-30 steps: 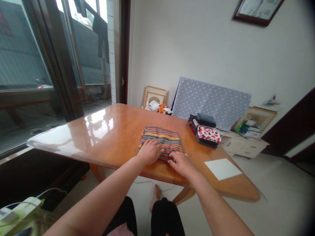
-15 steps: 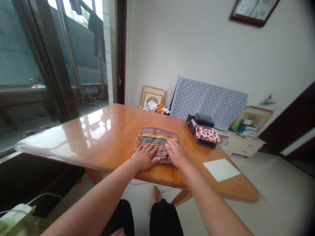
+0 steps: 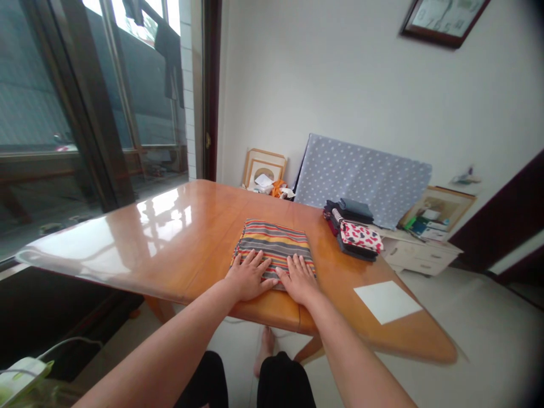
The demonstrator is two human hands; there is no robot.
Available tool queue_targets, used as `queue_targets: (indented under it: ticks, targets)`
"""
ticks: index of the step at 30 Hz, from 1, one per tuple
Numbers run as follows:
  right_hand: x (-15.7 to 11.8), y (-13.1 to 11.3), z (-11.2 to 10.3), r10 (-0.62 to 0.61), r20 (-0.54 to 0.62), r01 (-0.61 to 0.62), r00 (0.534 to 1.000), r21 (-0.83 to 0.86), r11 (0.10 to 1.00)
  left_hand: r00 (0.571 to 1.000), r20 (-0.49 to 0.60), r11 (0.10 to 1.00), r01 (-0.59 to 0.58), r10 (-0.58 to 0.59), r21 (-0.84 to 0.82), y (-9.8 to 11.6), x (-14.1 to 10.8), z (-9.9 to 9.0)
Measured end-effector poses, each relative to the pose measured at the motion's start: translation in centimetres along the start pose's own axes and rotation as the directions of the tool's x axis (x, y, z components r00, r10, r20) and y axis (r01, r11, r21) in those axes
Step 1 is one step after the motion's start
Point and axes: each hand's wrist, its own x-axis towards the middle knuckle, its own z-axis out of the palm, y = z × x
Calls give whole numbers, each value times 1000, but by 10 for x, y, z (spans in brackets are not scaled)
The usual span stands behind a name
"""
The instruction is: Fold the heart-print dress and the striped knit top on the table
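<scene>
a varnished orange wooden worktop (image 3: 170, 238) runs across the middle of the frame in a white-walled room, with a dark-framed glass door at upper left (image 3: 96, 96) and a dark garment (image 3: 169, 56) hanging beyond the glass. a folded striped cloth (image 3: 274, 243) in bands of red, yellow and grey lies flat at centre frame, close to the worktop's near edge and directly under both hands. the left hand (image 3: 249, 276) and the right hand (image 3: 297, 279) rest palm down on the cloth's nearest edge, just beside each other, with fingers spread. the grip is open on both sides, flat on the cloth and clamped on nothing. to the right of the cloth, near but not touching it, sits a stack of folded clothes (image 3: 352, 232) with a red-and-white print at the front, and a white sheet (image 3: 386, 301) lies toward lower right. behind the worktop, a polka-dot board (image 3: 361, 175) leans by the wall beside a picture frame (image 3: 264, 169), and a wall clock (image 3: 444, 17) hangs at upper right. a second ago the right hand's fingers were curled at the cloth's edge; now both hands lie flat.
</scene>
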Motion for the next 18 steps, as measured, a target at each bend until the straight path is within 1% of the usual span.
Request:
queue_targets:
  ticks: [4,8,12,15,18]
  targets:
    - [1,0,4,10,-6,-10,1000,-24,1000,1000,-7,1000,16,-16,-8,2,-3,-3]
    - [4,3,10,2,-17,-3,1000,-40,999,996,-18,996,91,-91,-4,3,-5,-6]
    - [5,5,13,0,-18,-1,1000,-50,999,991,35,992,130,-129,-9,1,-4,-7]
    - [6,6,14,-4,-11,3,1000,-57,998,988,59,989,145,-143,-27,0,2,-12]
    - [6,5,14,-10,-3,10,1000,-61,998,984,10,984,179,-179,-5,2,16,-21]
